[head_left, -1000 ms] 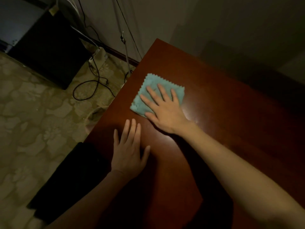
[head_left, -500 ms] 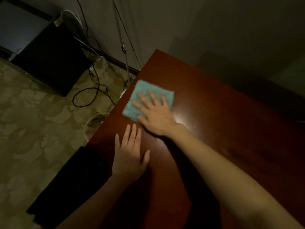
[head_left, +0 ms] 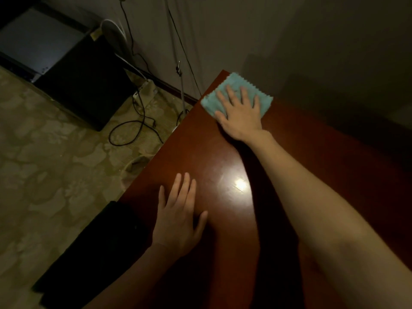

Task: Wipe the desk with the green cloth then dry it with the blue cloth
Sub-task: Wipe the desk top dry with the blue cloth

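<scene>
A dark red-brown wooden desk (head_left: 200,157) in a dim room, seen from above, with a cloth and two hands on it.

We see the desk's polished top running from its far corner, close to the wall, down toward us, with a small bright glare of light near its middle. A pale green cloth (head_left: 225,94) with a zigzag edge lies flat at that far corner, right up to the left edge. Our right hand (head_left: 242,117) presses flat on the cloth, fingers spread. Our left hand (head_left: 178,221) rests flat on the bare wood nearer to us, well apart from the cloth.
</scene>
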A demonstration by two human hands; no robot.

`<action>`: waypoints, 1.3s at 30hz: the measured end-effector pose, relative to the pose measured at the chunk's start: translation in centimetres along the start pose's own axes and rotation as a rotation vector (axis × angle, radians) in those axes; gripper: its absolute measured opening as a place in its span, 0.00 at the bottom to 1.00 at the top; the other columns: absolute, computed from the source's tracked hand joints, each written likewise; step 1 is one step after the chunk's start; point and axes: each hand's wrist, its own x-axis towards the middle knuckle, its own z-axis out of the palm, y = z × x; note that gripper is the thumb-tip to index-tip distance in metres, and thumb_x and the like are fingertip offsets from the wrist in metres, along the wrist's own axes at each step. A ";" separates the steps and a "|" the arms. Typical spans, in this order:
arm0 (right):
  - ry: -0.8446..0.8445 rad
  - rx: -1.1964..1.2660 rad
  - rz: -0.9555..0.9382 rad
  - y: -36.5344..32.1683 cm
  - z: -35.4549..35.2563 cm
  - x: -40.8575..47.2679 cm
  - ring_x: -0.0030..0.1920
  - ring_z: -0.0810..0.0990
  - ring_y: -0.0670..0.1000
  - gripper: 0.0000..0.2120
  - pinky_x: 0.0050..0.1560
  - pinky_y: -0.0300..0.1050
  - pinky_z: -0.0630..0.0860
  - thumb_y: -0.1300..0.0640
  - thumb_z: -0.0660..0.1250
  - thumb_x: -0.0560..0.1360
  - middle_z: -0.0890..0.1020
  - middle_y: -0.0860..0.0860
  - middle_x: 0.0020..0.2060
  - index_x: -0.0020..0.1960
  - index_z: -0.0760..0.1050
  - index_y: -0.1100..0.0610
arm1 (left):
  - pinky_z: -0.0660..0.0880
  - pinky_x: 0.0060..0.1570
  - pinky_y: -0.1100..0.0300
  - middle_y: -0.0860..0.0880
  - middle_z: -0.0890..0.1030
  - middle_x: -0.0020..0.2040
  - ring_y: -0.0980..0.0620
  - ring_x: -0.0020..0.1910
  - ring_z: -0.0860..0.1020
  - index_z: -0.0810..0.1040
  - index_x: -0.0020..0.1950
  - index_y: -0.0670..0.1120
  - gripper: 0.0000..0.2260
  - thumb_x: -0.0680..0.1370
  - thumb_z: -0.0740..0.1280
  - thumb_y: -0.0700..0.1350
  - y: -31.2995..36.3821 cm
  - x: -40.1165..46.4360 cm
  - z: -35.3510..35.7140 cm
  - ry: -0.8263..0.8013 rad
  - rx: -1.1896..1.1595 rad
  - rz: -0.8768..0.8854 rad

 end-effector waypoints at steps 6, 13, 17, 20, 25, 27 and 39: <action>-0.043 -0.107 -0.411 -0.7 0.4 -2.4 0.75 0.47 0.56 0.29 0.71 0.60 0.43 0.37 0.45 0.77 0.51 0.47 0.76 0.76 0.49 0.43 | 0.50 0.66 0.39 0.41 0.64 0.73 0.47 0.73 0.53 0.62 0.72 0.40 0.30 0.77 0.52 0.59 0.2 0.2 -0.1 0.004 -0.003 -0.001; -0.068 0.002 -0.028 0.6 -0.8 4.7 0.75 0.40 0.57 0.28 0.71 0.62 0.39 0.38 0.45 0.79 0.45 0.48 0.76 0.76 0.46 0.45 | 0.51 0.67 0.40 0.41 0.63 0.73 0.45 0.74 0.55 0.62 0.72 0.40 0.29 0.77 0.53 0.58 0.1 0.0 -0.3 0.018 -0.020 0.011; -0.036 -0.042 -0.239 -1.7 0.4 -1.4 0.75 0.44 0.56 0.26 0.70 0.61 0.41 0.42 0.45 0.80 0.48 0.49 0.77 0.76 0.47 0.45 | 0.53 0.67 0.40 0.41 0.64 0.72 0.44 0.73 0.58 0.64 0.71 0.39 0.29 0.76 0.55 0.57 0.1 -0.1 -0.6 0.020 -0.029 0.014; -0.014 -0.066 -0.401 -3.9 2.5 -9.9 0.75 0.51 0.57 0.27 0.70 0.60 0.45 0.42 0.43 0.77 0.55 0.48 0.76 0.76 0.53 0.45 | 0.54 0.66 0.39 0.40 0.67 0.71 0.43 0.72 0.60 0.66 0.70 0.38 0.30 0.75 0.57 0.56 0.0 0.0 -0.5 0.018 -0.028 0.022; -0.073 -0.077 -0.218 0.9 1.8 -10.6 0.75 0.45 0.57 0.26 0.70 0.61 0.42 0.41 0.44 0.78 0.49 0.48 0.76 0.76 0.49 0.43 | 0.41 0.70 0.48 0.43 0.62 0.74 0.49 0.74 0.51 0.62 0.73 0.41 0.32 0.75 0.54 0.59 0.5 0.0 -0.8 0.028 -0.026 -0.014; -0.072 -0.016 0.064 4.4 0.5 -8.0 0.75 0.41 0.57 0.26 0.71 0.62 0.41 0.41 0.46 0.80 0.45 0.48 0.77 0.76 0.45 0.44 | 0.37 0.70 0.49 0.45 0.55 0.76 0.51 0.74 0.44 0.57 0.75 0.42 0.33 0.75 0.50 0.60 0.7 0.0 -0.9 0.024 -0.023 -0.015; -0.125 -0.033 -0.243 -5.1 4.4 -26.5 0.72 0.60 0.59 0.29 0.69 0.63 0.54 0.44 0.53 0.74 0.65 0.51 0.72 0.73 0.59 0.50 | 0.47 0.70 0.43 0.42 0.61 0.74 0.46 0.74 0.52 0.61 0.73 0.41 0.31 0.74 0.49 0.55 0.5 -0.1 -0.9 0.000 -0.003 -0.008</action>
